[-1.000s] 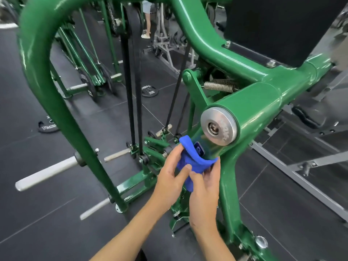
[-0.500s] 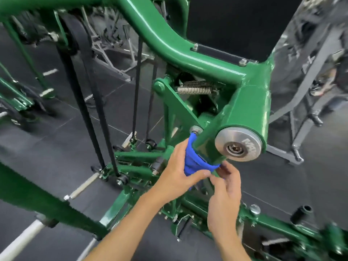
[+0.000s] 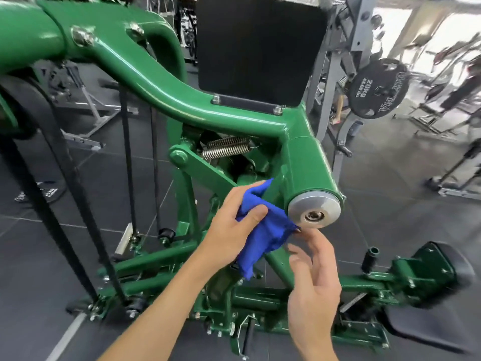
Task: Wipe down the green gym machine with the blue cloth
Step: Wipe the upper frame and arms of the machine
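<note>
While the left hand (image 3: 231, 230) grips the blue cloth (image 3: 270, 231) against a slanted strut of the green gym machine (image 3: 156, 82), just beside its silver end cap (image 3: 324, 205), the right hand (image 3: 315, 277) hovers below with loosely curled fingers. Its fingertips seem to meet the cloth's corner, but I cannot tell whether they pinch it.

Glossy, smooth green paint over the metal tubes of the green gym machine (image 3: 182, 100). Dull silver metal on the round end cap (image 3: 313, 211), bare shiny steel on the coil springs (image 3: 226, 148). Soft-looking, matt fabric of the blue cloth (image 3: 263, 230), creased. Matt black back pad (image 3: 260, 48); matt dark floor (image 3: 377, 178).
</note>
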The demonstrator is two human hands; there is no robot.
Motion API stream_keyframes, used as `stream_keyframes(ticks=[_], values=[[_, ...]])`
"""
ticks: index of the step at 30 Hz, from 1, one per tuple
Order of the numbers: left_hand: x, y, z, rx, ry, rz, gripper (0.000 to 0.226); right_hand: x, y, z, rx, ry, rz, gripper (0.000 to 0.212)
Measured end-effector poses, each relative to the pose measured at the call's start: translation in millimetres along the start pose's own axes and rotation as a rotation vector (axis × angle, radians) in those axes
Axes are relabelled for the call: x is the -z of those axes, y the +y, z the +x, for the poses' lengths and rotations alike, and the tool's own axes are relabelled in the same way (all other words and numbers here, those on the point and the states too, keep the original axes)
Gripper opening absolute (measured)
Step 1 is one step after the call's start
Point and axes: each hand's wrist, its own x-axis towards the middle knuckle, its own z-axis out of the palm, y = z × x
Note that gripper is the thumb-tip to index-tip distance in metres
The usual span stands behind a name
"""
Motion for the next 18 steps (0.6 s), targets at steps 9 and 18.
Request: stream_keyframes(ticks=[9,18], values=[[-25.9,30.5,31.4,-0.046,0.181,-0.089,0.030,-9.1,5.3,25.4,-0.130,-0.120,-0.078,0.046],[-38.7,45.8,10.1,-0.321,0.367,0.066,0.019,-11.6,25.3,29.6,-0.057,-0.208,-0.163,0.050]])
